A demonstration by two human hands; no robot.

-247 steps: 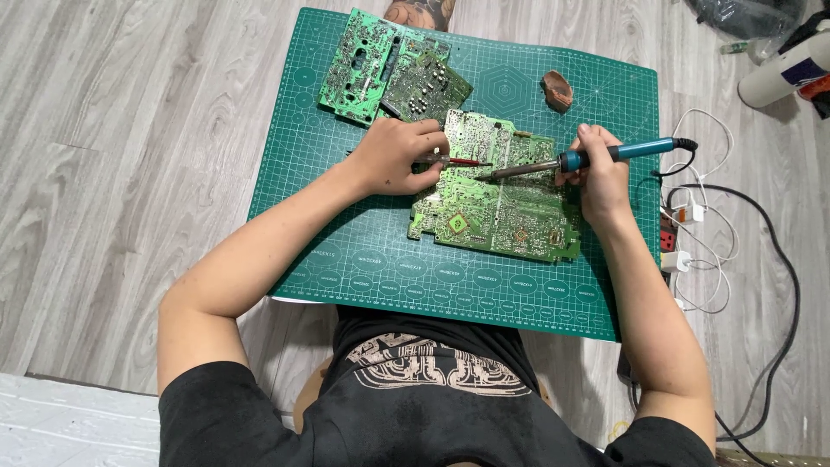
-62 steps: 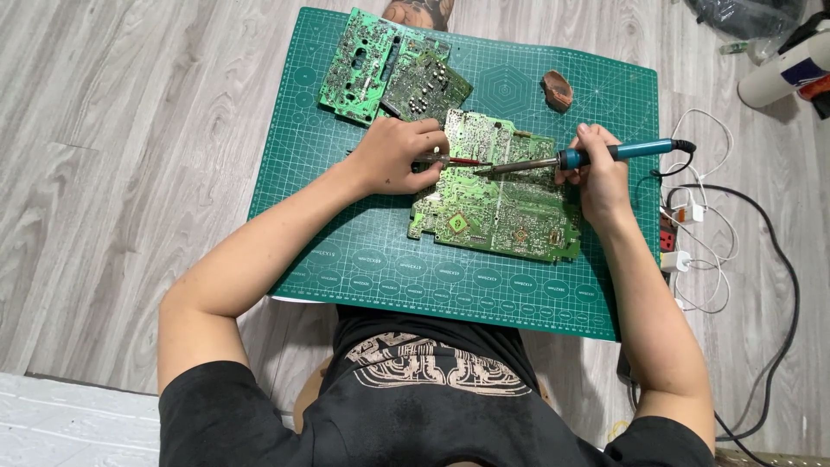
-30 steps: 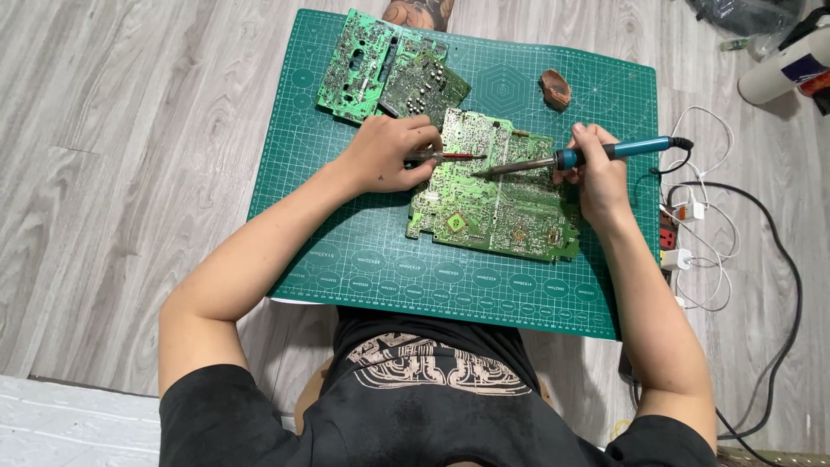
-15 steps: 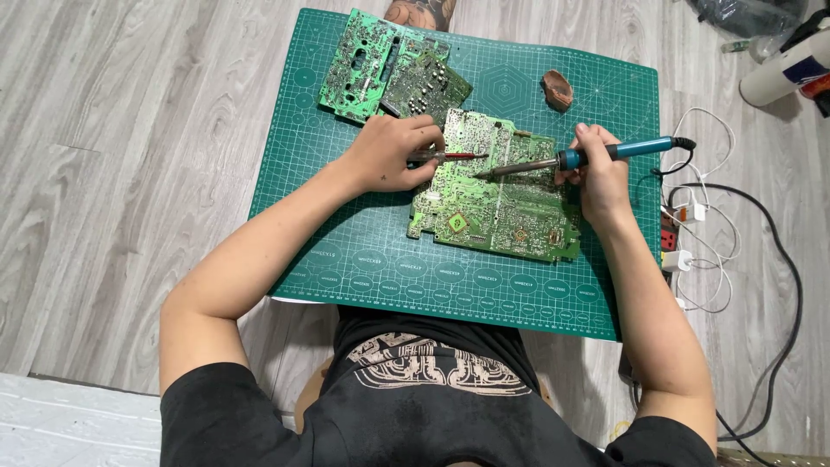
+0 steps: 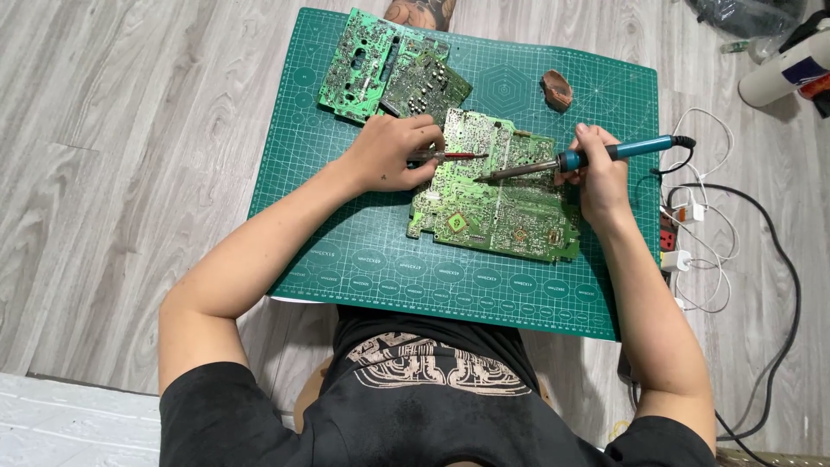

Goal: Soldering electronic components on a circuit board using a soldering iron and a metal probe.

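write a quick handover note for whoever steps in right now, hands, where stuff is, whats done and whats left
Left hand: holds a thin red-handled tool, tip over the large circuit board.
Right hand: grips the blue-handled soldering iron, tip down on the same board near the red tool's tip.
Board lies flat on the green cutting mat; two more circuit boards overlap at the mat's far left; a small brown lump sits at the far edge. Iron's cord runs right to the cables on the floor.
Done: cannot tell which joints are finished.
Left: the joint under the tips is in work.
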